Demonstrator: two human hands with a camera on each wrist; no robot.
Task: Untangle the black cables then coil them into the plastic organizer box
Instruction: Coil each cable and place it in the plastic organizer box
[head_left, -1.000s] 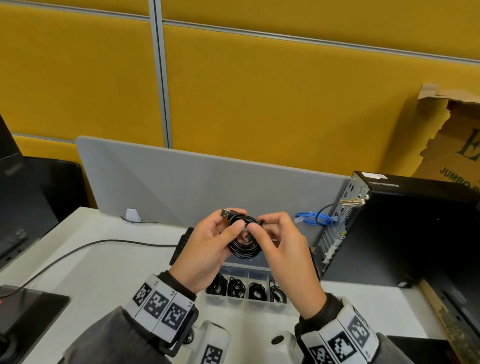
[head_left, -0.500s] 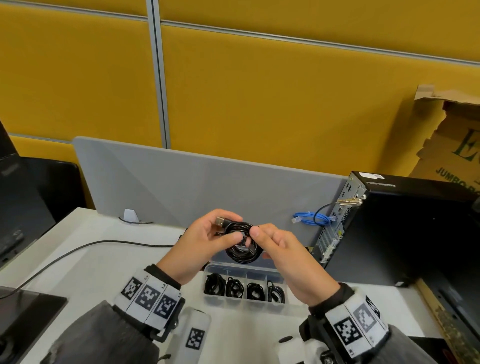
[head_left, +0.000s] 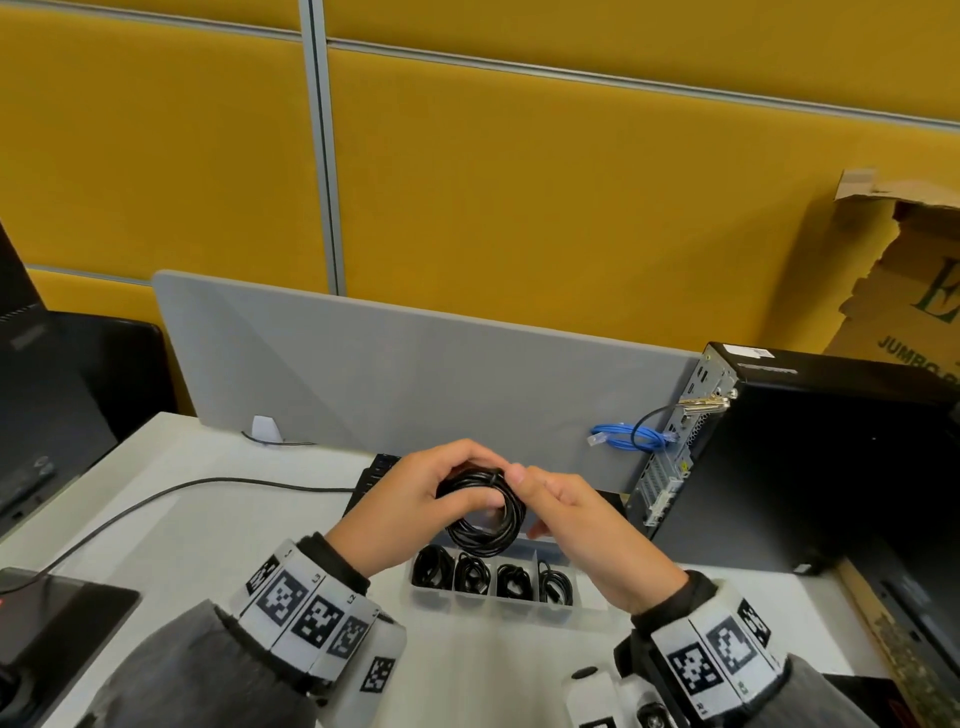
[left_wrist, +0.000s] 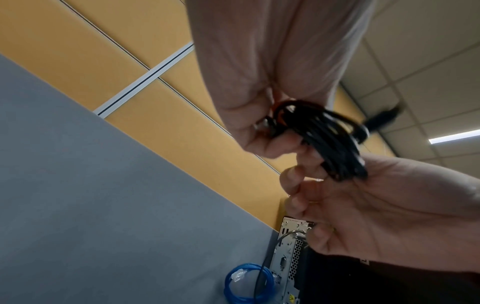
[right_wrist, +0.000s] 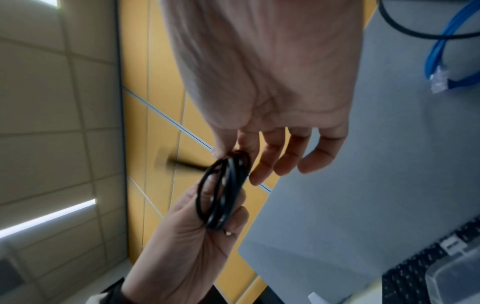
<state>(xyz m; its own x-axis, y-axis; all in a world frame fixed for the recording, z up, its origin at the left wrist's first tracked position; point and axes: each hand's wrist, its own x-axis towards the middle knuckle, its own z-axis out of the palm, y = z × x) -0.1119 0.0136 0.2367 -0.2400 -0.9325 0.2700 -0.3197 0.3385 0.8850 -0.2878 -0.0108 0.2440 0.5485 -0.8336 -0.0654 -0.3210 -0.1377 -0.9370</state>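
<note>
A small coil of black cable (head_left: 485, 522) hangs just above the plastic organizer box (head_left: 467, 603). My left hand (head_left: 460, 480) grips the coil's left side, thumb in front and fingers curled behind. My right hand (head_left: 519, 475) pinches the coil's top right edge with thumb and forefinger; its other fingers stick out loosely. In the right wrist view the coil (right_wrist: 223, 195) sits in the left hand's fingers (right_wrist: 187, 236), and a blurred plug end pokes out behind it. The left wrist view shows the coil (left_wrist: 335, 142) edge-on. Several coiled black cables (head_left: 470, 574) lie in the box's front compartments.
A black desktop computer (head_left: 805, 467) stands close on the right with a blue network cable (head_left: 628, 436) at its back. A grey divider (head_left: 415, 374) runs behind the hands. A keyboard (head_left: 374, 473) lies behind the box. A thin black cord (head_left: 156, 499) crosses the desk on the left.
Both hands have come down with the coil towards the box. The plug that stuck up from the coil's top is now covered by my fingers.
</note>
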